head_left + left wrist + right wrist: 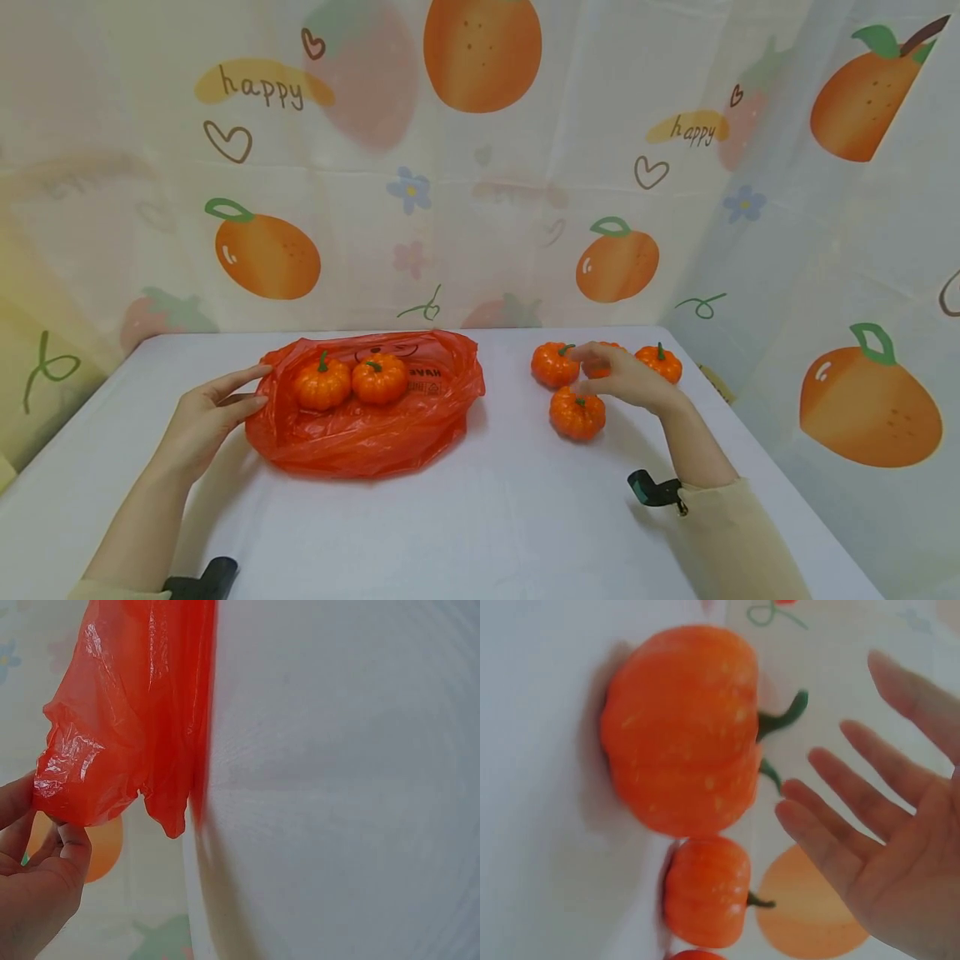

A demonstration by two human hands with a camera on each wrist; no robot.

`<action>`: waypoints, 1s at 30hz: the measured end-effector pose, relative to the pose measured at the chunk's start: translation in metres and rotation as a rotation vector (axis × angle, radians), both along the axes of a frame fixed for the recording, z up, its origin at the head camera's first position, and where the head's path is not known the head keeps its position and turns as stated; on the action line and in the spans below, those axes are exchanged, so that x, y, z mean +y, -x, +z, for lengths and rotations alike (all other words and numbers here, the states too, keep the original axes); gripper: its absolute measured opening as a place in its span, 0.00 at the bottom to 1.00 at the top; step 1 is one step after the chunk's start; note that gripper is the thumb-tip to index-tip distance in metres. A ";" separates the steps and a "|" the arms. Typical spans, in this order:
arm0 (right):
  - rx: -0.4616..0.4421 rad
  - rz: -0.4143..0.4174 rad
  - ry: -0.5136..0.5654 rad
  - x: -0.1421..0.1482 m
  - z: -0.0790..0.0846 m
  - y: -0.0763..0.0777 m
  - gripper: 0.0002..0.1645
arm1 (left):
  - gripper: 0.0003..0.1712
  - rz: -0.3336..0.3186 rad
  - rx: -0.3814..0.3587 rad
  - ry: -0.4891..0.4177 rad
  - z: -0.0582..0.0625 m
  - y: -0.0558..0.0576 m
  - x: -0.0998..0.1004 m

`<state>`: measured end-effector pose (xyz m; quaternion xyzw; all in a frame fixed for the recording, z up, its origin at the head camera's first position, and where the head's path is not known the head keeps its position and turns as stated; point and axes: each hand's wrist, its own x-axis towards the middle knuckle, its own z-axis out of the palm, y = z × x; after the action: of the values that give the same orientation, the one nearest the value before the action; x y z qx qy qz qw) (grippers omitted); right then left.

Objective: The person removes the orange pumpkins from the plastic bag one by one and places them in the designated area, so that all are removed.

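Note:
A red plastic bag (367, 450) lies with its mouth spread wide, and two small orange pumpkins (322, 385) with green stems sit inside it. My left hand (197, 421) pinches the bag's left rim between thumb and fingers; the left wrist view shows the hand (49, 877) at the crumpled red film (112, 727). Over on the right, my right hand (628, 375) hovers above a group of several pumpkins, nearest to the front pumpkin (577, 415) and partly covering one behind. In the right wrist view its fingers (889, 795) are spread, apart from the large-looking pumpkin (686, 731).
A white-covered table (495, 525) carries everything. Behind it hangs a pale curtain (495, 250) printed with oranges, hearts and the word happy. Another pumpkin (660, 363) sits near the table's right edge, and one more (553, 365) left of the hand.

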<state>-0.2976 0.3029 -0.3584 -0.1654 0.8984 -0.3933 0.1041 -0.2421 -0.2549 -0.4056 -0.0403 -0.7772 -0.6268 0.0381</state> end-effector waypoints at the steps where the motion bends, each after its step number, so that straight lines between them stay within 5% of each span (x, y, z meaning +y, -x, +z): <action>1: 0.014 -0.017 -0.001 -0.003 0.001 0.000 0.33 | 0.25 -0.003 0.002 -0.011 0.000 0.000 0.000; 17: 0.049 -0.214 0.163 -0.052 0.019 -0.001 0.26 | 0.24 -0.013 0.010 -0.049 -0.001 -0.001 -0.001; 30: -0.026 -0.195 0.312 -0.101 0.027 0.005 0.27 | 0.24 -0.012 0.013 -0.049 -0.002 -0.001 -0.002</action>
<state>-0.3027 0.2022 -0.3314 -0.0868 0.8368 -0.5383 0.0500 -0.2413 -0.2566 -0.4077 -0.0480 -0.7612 -0.6454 0.0404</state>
